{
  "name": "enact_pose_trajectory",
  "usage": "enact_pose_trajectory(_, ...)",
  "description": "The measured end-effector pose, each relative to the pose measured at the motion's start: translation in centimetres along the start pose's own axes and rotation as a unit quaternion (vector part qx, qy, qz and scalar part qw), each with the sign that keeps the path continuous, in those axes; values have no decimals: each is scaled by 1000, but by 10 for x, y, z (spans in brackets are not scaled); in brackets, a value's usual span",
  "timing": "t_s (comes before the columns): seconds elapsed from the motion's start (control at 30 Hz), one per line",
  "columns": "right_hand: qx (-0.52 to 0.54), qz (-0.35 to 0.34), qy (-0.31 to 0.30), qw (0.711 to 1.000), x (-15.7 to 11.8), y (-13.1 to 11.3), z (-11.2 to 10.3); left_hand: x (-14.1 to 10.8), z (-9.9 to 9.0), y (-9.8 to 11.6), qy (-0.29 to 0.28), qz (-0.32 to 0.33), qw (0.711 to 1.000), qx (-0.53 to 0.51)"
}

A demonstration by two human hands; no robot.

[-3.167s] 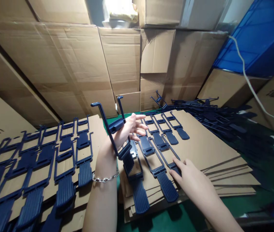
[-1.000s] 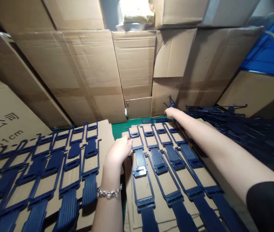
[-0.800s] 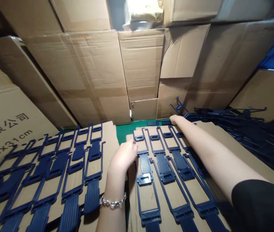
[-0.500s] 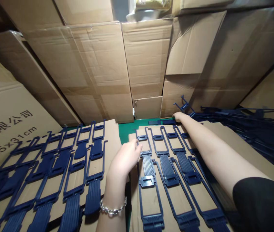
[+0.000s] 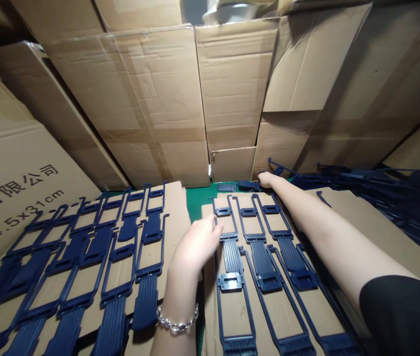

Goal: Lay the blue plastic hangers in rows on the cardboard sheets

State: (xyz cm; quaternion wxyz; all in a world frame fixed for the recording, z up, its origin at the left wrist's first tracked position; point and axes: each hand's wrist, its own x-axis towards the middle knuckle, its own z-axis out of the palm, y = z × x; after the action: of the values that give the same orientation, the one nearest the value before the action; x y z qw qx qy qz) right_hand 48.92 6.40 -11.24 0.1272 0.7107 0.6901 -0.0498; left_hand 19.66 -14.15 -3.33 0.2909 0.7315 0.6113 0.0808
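Rows of dark blue plastic frames [image 5: 269, 282] lie on a cardboard sheet at the centre right. My left hand [image 5: 199, 242] is over the sheet's left edge, fingers bent at the nearest frame's upper left side; the fingertips are partly hidden. Farther back, my right hand [image 5: 266, 180] is closed on a dark blue plastic part [image 5: 249, 186] at the far edge of the green surface [image 5: 195, 201]. Another blue piece [image 5: 226, 187] lies just left of it.
More blue frames [image 5: 115, 267] cover a second cardboard sheet [image 5: 177, 198] on the left. A tangled pile of blue parts [image 5: 388, 198] is at the right. Stacked cardboard boxes [image 5: 158, 99] form a wall behind, and a printed box [image 5: 17, 168] stands far left.
My right hand has moved slightly left and lower, and the blue part near it has shifted. The upright blue piece behind it is lower. The whole view has shifted a little.
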Motion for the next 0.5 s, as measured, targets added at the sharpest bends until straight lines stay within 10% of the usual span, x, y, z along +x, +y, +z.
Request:
enact_pose_trajectory(0.3,33,-53,161,985,-37,-9,-41,0,-5,0,5,3,1000,-5)
enact_pose_trajectory(0.5,22,34,211,977,-59,24,-51,1,-6,-4,11,5,1000,-7)
